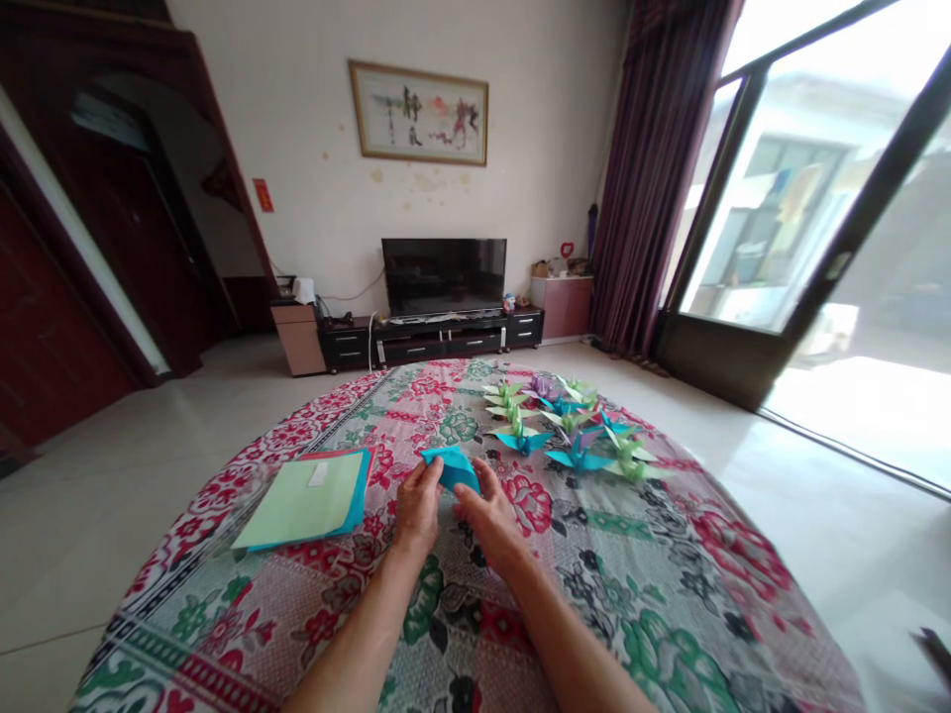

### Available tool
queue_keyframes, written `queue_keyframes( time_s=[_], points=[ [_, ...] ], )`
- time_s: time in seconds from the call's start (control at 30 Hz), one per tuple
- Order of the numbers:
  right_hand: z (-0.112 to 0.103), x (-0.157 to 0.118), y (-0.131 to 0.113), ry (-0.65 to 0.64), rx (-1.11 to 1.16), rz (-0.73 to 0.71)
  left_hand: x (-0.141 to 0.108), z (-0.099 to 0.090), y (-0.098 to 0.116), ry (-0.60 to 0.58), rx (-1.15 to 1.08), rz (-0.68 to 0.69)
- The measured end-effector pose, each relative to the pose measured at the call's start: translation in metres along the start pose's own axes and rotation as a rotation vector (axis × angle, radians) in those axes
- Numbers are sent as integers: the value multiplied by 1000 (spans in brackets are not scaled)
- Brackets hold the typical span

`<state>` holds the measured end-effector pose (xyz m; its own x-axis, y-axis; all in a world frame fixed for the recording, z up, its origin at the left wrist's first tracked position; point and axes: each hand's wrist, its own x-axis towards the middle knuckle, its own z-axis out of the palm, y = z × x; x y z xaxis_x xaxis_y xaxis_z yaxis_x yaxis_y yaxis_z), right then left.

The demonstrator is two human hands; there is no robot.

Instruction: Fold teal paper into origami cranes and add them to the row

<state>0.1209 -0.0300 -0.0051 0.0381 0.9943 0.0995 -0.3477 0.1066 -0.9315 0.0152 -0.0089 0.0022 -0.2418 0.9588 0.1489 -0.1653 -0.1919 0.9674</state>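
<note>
In the head view, we hold a blue folded paper (451,465) between our two hands, just above the worktop (669,594), which carries a flowered cloth. Our left hand (416,507) pinches the left side of the paper with thumb and fingers closed on it. Our right hand (490,515) grips the lower right side in the same way. We judge that the paper is lifted a little from the cloth so that both hands can press a fold from two sides.

To the left of the hands lies a stack of paper sheets (308,500), light green on top with blue and red edges under it. It is near the left hand, probably so that a sheet is easy to take. Behind the blue paper stands a group of paper cranes (569,426) in blue, green and purple, set in rows, well apart from the hands, so they do not get in the way.

The fingertips under the paper are hidden, and we cannot tell the exact shape of the fold. The near edge of the worktop is cut off by the frame. The far cranes are too small to count surely.
</note>
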Motion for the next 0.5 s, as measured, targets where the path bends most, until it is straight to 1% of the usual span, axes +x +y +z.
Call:
queue_keyframes(
  time_s=[0.07,0.13,0.23,0.33,0.4,0.5],
  points=[
    [3,-4,2,-35,-38,-11,0,2,0,15,-109,-47],
    [6,-5,4,-59,-38,-15,-1,4,-2,3,-148,-58],
    [6,-2,7,-18,14,20,-2,5,-6,-5,-62,-21],
    [5,1,9,76,64,40,-1,4,-8,40,65,-4],
    [4,3,8,103,83,33,0,2,-7,67,142,11],
    [3,3,5,129,78,28,1,0,-5,48,241,23]
  ],
)
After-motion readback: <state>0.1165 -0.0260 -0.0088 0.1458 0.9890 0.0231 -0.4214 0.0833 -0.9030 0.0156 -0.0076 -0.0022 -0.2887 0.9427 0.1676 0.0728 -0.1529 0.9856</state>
